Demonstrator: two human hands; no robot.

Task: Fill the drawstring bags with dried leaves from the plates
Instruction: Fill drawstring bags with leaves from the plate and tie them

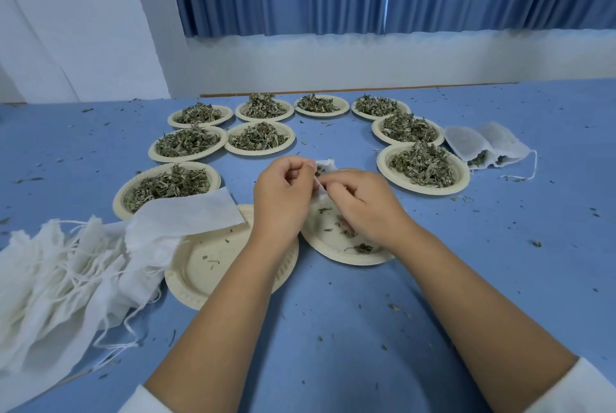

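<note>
My left hand (283, 194) and my right hand (363, 204) pinch the top of a small white drawstring bag (325, 167), most of it hidden behind my fingers. The bag hangs over a nearly empty cream plate (336, 251) with a few dried leaves left on it. A second emptied plate (200, 276) lies beside it to the left. Several plates heaped with dried leaves, such as the plate at right (423, 167) and the plate at left (166, 187), ring the work area.
A pile of empty white drawstring bags (66, 276) covers the table's left front, one bag (186, 212) draped over two plates. Two filled bags (486, 146) lie at the right. Leaf crumbs speckle the blue table (500, 262). Blue curtains hang behind.
</note>
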